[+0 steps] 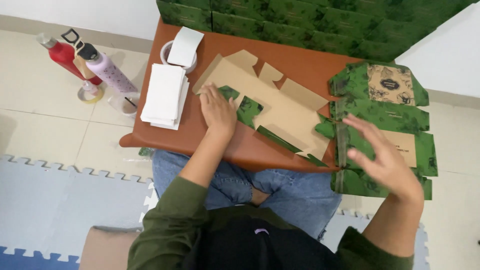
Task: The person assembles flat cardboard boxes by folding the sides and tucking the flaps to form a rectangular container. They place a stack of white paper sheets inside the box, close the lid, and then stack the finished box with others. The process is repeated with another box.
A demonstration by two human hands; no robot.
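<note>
A flat die-cut cardboard box blank (272,107) lies brown side up on the small brown table (300,60), with green printed flaps showing at its edges. My left hand (216,109) presses flat on the blank's left part, fingers apart. My right hand (382,155) hovers open, fingers spread, over a stack of green printed flat box blanks (385,112) at the table's right end. It holds nothing.
A stack of white sheets (164,95) and a tape roll with a white sheet on it (181,50) lie on the table's left. Folded green boxes (320,22) line the back. Two bottles (87,62) stand on the floor at left. Foam mats lie below.
</note>
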